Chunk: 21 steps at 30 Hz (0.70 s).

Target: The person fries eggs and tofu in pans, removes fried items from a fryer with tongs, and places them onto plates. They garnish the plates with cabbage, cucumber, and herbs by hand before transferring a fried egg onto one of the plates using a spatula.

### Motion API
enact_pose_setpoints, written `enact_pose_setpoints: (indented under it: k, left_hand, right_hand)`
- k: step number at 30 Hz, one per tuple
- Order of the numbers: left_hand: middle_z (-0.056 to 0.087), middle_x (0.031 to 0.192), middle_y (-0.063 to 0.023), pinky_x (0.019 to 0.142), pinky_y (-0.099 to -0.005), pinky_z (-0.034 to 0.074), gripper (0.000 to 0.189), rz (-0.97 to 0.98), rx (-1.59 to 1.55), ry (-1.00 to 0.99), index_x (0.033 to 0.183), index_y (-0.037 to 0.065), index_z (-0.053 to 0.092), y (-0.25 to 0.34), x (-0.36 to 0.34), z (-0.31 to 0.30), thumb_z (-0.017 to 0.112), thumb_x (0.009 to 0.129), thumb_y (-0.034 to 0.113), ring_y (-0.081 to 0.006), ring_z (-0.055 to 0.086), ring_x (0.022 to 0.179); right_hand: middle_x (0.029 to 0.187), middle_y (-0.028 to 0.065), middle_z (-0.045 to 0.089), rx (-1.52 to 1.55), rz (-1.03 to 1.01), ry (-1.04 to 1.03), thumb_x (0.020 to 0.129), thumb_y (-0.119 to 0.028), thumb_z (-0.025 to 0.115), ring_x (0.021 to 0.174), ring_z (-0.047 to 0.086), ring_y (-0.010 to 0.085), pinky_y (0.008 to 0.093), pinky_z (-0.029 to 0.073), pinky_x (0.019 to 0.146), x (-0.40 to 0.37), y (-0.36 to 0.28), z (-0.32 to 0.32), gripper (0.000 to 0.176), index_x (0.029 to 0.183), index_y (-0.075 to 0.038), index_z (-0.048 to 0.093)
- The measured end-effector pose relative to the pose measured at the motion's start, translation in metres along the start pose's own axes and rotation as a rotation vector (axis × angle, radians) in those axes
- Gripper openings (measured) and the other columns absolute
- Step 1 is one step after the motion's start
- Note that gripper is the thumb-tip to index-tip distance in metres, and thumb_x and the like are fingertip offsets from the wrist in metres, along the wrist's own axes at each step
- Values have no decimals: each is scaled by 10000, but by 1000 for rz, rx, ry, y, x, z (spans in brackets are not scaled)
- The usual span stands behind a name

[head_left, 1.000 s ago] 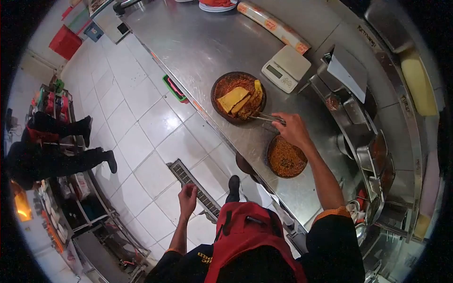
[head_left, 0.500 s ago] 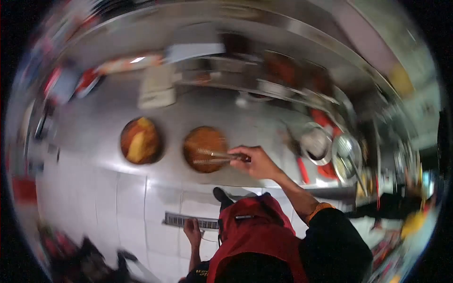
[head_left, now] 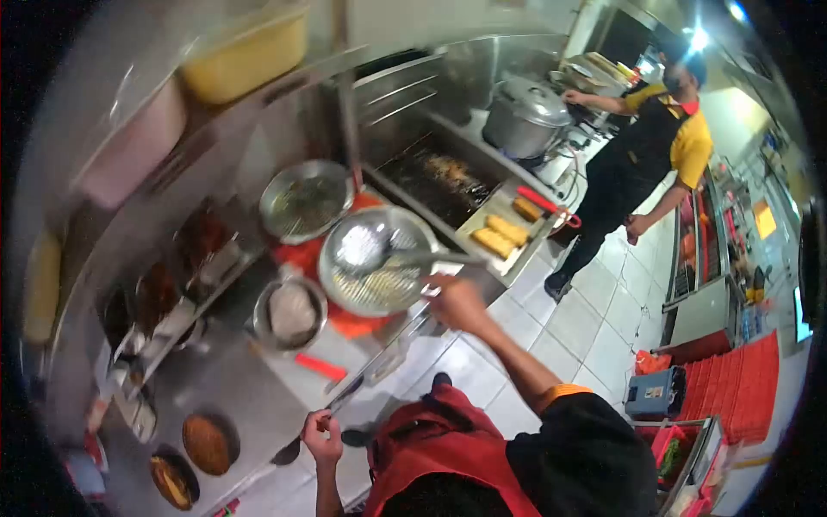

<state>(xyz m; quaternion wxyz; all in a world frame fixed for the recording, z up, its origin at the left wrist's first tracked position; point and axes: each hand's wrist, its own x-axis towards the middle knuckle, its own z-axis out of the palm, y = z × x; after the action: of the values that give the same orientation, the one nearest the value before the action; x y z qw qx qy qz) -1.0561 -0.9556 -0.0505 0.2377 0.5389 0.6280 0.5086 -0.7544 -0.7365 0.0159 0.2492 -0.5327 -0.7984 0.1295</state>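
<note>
My right hand [head_left: 457, 303] is closed beside the right rim of a metal basin [head_left: 422, 289], shut on tongs whose thin, blurred arms [head_left: 388, 362] appear to slant down-left along the counter edge. A skimmer [head_left: 362, 244] rests across that basin, its handle [head_left: 439, 257] just above my right hand. Low by the counter front, my left hand [head_left: 321, 438] is closed with curled fingers; what it holds, if anything, I cannot make out. Near it is a red handle [head_left: 320, 366]. Two round dishes, one orange-brown [head_left: 207, 444] and one with a yellow piece [head_left: 175, 482], sit at lower left.
A fryer [head_left: 435, 177] with dark oil stands beyond the basins. On a tray [head_left: 521, 254] lie several yellow-brown pieces and red-handled tongs [head_left: 543, 202]. A co-worker [head_left: 637, 159] stands by a large lidded pot [head_left: 527, 112]. A smaller bowl [head_left: 293, 319] holds something pale.
My view has swung right, toward the fryer and co-worker. The two round dishes now sit at lower left, and my right hand has gone from above one of them to the basin.
</note>
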Motion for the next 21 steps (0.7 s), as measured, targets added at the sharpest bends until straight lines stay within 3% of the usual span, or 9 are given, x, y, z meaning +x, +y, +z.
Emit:
enact_pose_setpoints:
  k: [1,2,3,5,8,10,13,19,21]
  left_hand:
    - [437,625,-7,515,-235,332,168,-54,-61,-22,879,6,560,29,12,23,614,749,97,-88,393,555]
    - [445,631,-8,511,-233,335,175,-14,-62,-63,884,11,563,35,21,45,619,743,98,-86,402,559]
    - [452,638,-9,507,-230,337,182,26,-63,-101,889,15,566,40,27,62,624,738,99,-84,412,563]
    - [484,667,-9,502,-229,358,210,234,25,-170,901,24,574,64,45,88,640,722,113,-89,445,571]
    - [480,665,-14,509,-227,370,221,204,-9,-244,908,22,572,84,59,115,645,724,121,-97,444,566]
    - [473,655,-23,502,-230,373,237,198,-80,-258,918,23,570,97,69,130,649,727,138,-105,449,563]
    - [471,650,-31,500,-232,370,248,272,-72,-267,923,22,568,106,84,146,651,731,154,-114,462,568]
    - [511,682,-44,541,-248,389,268,339,-75,-229,925,18,564,109,109,168,654,730,178,-128,483,590]
    - [523,697,-53,543,-260,392,281,274,-116,-219,925,13,561,112,109,180,651,733,198,-137,484,591]
  right_hand:
    - [991,144,604,44,-61,-4,738,-174,648,860,590,346,411,488,711,1,7,5,293,1005,-66,597]
    - [996,144,593,40,38,-137,735,-192,650,901,567,357,421,487,726,7,17,17,283,984,-71,597]
    - [939,140,588,39,-22,-133,718,-187,654,889,556,358,429,482,726,11,32,37,277,962,-69,595]
    - [859,117,555,-17,-209,88,671,-177,657,840,541,314,415,466,701,15,35,42,274,893,-30,594]
    - [864,109,547,-58,-208,52,656,-182,659,837,527,300,400,458,705,18,38,37,251,849,-33,597]
    - [897,121,567,-98,-224,18,634,-151,620,920,511,293,386,449,765,18,39,46,255,849,-17,590]
    - [896,123,535,-99,-230,7,648,-194,658,857,516,303,399,452,716,23,43,52,241,817,-35,594]
    - [954,140,528,5,-242,-123,681,-230,663,894,518,317,417,454,746,22,43,38,352,950,-23,570]
    - [991,150,520,58,-304,-127,701,-224,657,936,514,332,418,451,773,18,49,27,403,1029,-15,550]
